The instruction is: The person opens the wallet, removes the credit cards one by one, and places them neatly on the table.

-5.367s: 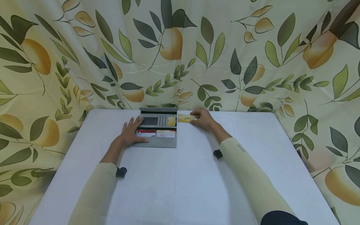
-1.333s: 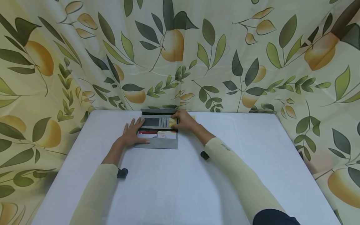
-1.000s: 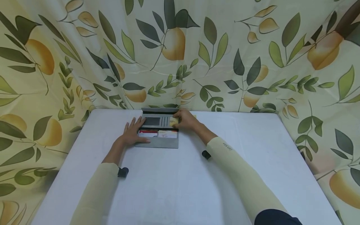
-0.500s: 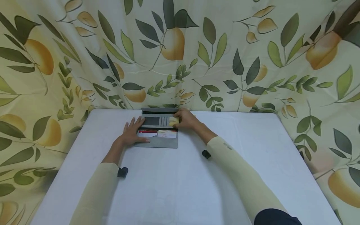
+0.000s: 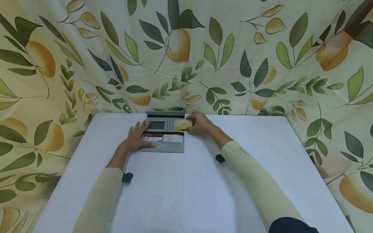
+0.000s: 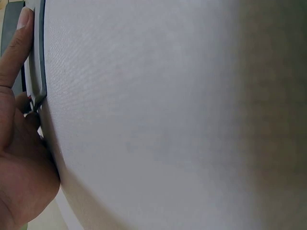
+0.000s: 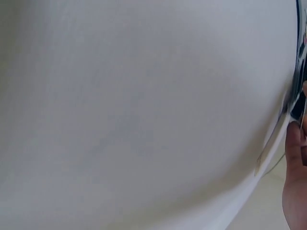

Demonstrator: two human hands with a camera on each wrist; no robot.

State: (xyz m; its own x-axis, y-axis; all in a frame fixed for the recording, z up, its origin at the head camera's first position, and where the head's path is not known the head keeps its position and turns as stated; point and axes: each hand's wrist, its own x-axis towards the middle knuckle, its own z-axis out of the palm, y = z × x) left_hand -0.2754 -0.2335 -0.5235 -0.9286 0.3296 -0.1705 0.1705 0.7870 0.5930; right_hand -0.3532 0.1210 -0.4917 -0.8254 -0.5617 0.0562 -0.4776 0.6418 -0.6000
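A grey wallet [image 5: 163,148] lies unfolded near the table's far edge in the head view. My left hand [image 5: 136,137] rests on its left side with fingers spread; in the left wrist view the thumb [image 6: 17,48] lies along the wallet's edge. My right hand [image 5: 201,122] pinches the right end of a yellow card [image 5: 183,124]. This card lies across the upper right of the wallet, its right end past the wallet's edge. A red-topped card [image 5: 152,138] and a white card [image 5: 173,138] sit side by side in the lower pocket.
The white-covered table [image 5: 180,194] stretches toward me, and a leaf-and-fruit curtain [image 5: 215,77] hangs right behind it. A thin, pale, flat edge [image 7: 261,163] lies on the tabletop by my right hand in the right wrist view.
My right hand held a yellow card right of the wallet, then moved in to the wallet's upper right. It has now shifted right, with more yellow card showing. My left hand stays put.
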